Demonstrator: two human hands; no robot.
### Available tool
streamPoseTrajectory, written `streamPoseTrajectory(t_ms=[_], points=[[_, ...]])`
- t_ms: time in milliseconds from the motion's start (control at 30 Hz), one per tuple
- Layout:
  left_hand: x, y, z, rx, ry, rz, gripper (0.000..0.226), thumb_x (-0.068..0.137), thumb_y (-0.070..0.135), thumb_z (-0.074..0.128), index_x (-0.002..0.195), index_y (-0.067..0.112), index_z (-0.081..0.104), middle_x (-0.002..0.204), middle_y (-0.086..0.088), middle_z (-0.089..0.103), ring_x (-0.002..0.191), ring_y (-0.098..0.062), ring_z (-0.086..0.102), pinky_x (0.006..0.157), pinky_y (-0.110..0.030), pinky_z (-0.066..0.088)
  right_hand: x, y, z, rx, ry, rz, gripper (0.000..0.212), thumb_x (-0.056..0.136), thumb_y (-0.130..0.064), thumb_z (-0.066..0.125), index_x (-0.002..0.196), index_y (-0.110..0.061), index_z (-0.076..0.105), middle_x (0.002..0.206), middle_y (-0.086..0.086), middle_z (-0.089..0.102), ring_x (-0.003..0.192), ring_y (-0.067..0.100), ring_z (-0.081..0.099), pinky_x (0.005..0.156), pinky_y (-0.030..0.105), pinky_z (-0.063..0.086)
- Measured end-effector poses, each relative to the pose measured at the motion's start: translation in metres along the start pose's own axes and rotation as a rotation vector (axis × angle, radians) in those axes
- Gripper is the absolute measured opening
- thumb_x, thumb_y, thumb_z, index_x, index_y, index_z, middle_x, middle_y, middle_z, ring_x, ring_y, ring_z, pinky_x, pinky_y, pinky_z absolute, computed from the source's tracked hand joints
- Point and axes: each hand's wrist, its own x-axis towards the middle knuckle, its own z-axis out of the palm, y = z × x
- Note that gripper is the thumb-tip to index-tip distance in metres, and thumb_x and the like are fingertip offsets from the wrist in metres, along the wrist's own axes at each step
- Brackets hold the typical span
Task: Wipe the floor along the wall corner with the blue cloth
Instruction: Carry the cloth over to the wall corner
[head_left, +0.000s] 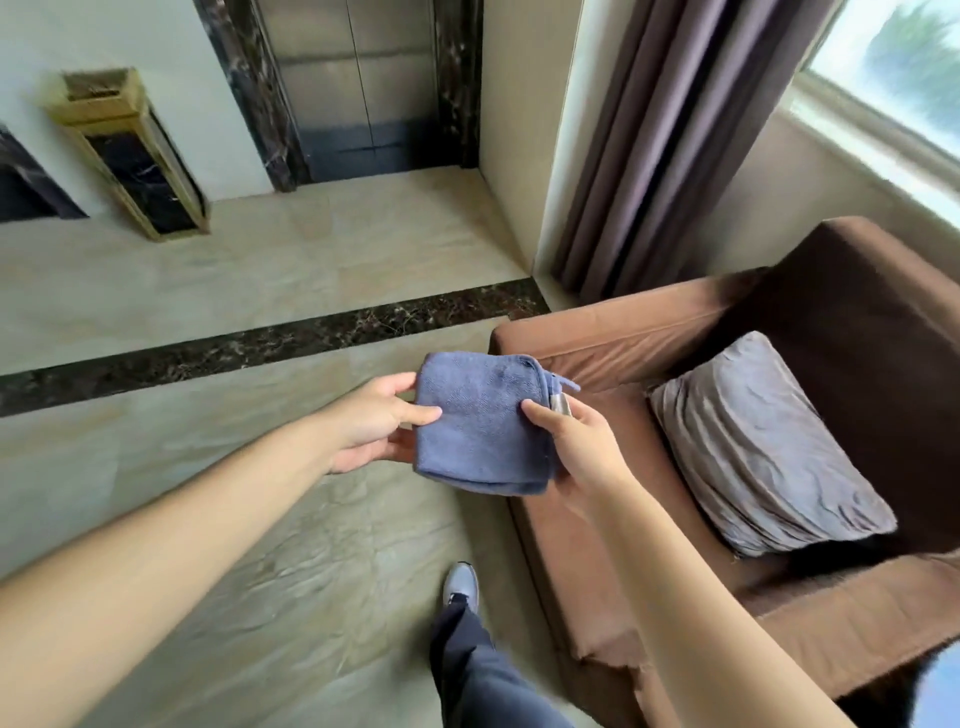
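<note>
Left hand (371, 423) and right hand (574, 447) fingers grasp the folded blue cloth (480, 423), undersides hidden behind it

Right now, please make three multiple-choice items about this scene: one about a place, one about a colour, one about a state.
1. Where does the grey cushion lie?
A. on the brown armchair
B. on the floor
C. on the windowsill

2. What colour is the cloth?
A. white
B. blue
C. green

3. How is the cloth held?
A. by the left hand alone
B. spread on the floor
C. folded, between the left hand and the right hand

Answers: 1 A, the cushion rests on the seat against the chair's back; 2 B, the fabric is plainly blue; 3 C, fingers of both hands grip opposite edges above the floor.
</note>
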Motion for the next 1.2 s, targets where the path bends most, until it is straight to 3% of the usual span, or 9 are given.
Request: streamPoseTrajectory(t_ms=[167, 300, 567, 733, 833, 900, 933, 1033, 1200], points=[[0.094, 0.057, -0.033, -0.010, 0.027, -0.040, 0.049, 0.092, 0.000, 0.059, 0.135, 0.024, 0.055, 0.108, -0.011, 0.072, 0.081, -0.026, 0.066, 0.068, -0.035, 0.059, 0.099, -0.040, 0.038, -0.011, 0.064, 0.012, 0.010, 0.089, -0.003, 0.066, 0.090, -0.009, 0.075, 0.106, 0.022, 0.074, 0.097, 0.031, 0.068, 0.101, 0.057, 0.050], [0.164, 0.101, -0.058, -0.041, -0.020, -0.065, 0.052, 0.092, -0.001, 0.059, 0.136, 0.026, 0.055, 0.104, -0.008, 0.075, 0.084, -0.026, 0.068, 0.063, -0.033, 0.060, 0.168, -0.073, 0.055, -0.028, 0.144, 0.035, 0.010, 0.088, -0.004, 0.067, 0.084, -0.010, 0.073, 0.104, 0.020, 0.075, 0.109, 0.038, 0.068, 0.101, 0.055, 0.051], [0.341, 0.183, -0.110, -0.036, -0.120, -0.097, 0.057, 0.092, -0.005, 0.057, 0.141, 0.023, 0.049, 0.114, -0.012, 0.073, 0.090, -0.029, 0.069, 0.063, -0.038, 0.062, 0.347, -0.113, 0.087, -0.062, 0.289, 0.067, 0.006, 0.086, -0.009, 0.069, 0.087, -0.011, 0.074, 0.102, 0.014, 0.077, 0.109, 0.035, 0.068, 0.101, 0.051, 0.051], [0.471, 0.249, -0.167, 0.016, -0.157, -0.133, 0.063, 0.092, -0.006, 0.058, 0.147, 0.020, 0.042, 0.110, -0.010, 0.071, 0.079, -0.024, 0.071, 0.055, -0.036, 0.058, 0.478, -0.148, 0.130, -0.110, 0.335, 0.122, 0.008, 0.087, -0.008, 0.069, 0.085, -0.012, 0.076, 0.093, 0.008, 0.077, 0.099, 0.030, 0.070, 0.094, 0.046, 0.054], [0.534, 0.290, -0.205, 0.018, -0.189, -0.195, 0.076, 0.091, -0.005, 0.060, 0.155, 0.021, 0.028, 0.127, -0.010, 0.066, 0.088, -0.026, 0.070, 0.057, -0.037, 0.059, 0.537, -0.174, 0.155, -0.102, 0.319, 0.155, 0.015, 0.087, -0.008, 0.069, 0.076, -0.015, 0.075, 0.078, 0.001, 0.074, 0.079, 0.021, 0.069, 0.075, 0.036, 0.056], [0.583, 0.323, -0.227, 0.043, -0.219, -0.222, 0.076, 0.091, -0.004, 0.061, 0.156, 0.022, 0.029, 0.136, -0.015, 0.062, 0.097, -0.031, 0.068, 0.065, -0.039, 0.058, 0.581, -0.194, 0.166, -0.056, 0.299, 0.183, 0.020, 0.090, -0.008, 0.065, 0.073, -0.016, 0.072, 0.064, -0.007, 0.065, 0.057, 0.009, 0.059, 0.052, 0.021, 0.046], [0.605, 0.341, -0.235, 0.058, -0.229, -0.234, 0.076, 0.091, -0.004, 0.061, 0.155, 0.022, 0.030, 0.137, -0.018, 0.062, 0.101, -0.033, 0.067, 0.069, -0.040, 0.057, 0.601, -0.205, 0.171, -0.045, 0.306, 0.208, 0.021, 0.092, -0.009, 0.063, 0.074, -0.017, 0.069, 0.062, -0.008, 0.060, 0.054, 0.007, 0.053, 0.048, 0.019, 0.042], [0.686, 0.385, -0.245, 0.062, -0.266, -0.297, 0.076, 0.090, -0.005, 0.061, 0.154, 0.023, 0.032, 0.134, -0.024, 0.063, 0.102, -0.034, 0.064, 0.071, -0.041, 0.056, 0.673, -0.233, 0.173, 0.015, 0.308, 0.246, 0.016, 0.094, -0.011, 0.061, 0.083, -0.018, 0.070, 0.069, -0.006, 0.062, 0.068, 0.016, 0.055, 0.053, 0.024, 0.047], [0.826, 0.413, -0.245, 0.110, -0.291, -0.332, 0.075, 0.091, -0.004, 0.061, 0.154, 0.024, 0.032, 0.131, -0.027, 0.064, 0.091, -0.031, 0.068, 0.057, -0.034, 0.057, 0.804, -0.253, 0.156, 0.021, 0.369, 0.358, 0.012, 0.095, -0.008, 0.061, 0.092, -0.014, 0.071, 0.078, -0.002, 0.070, 0.081, 0.022, 0.060, 0.056, 0.028, 0.054]])
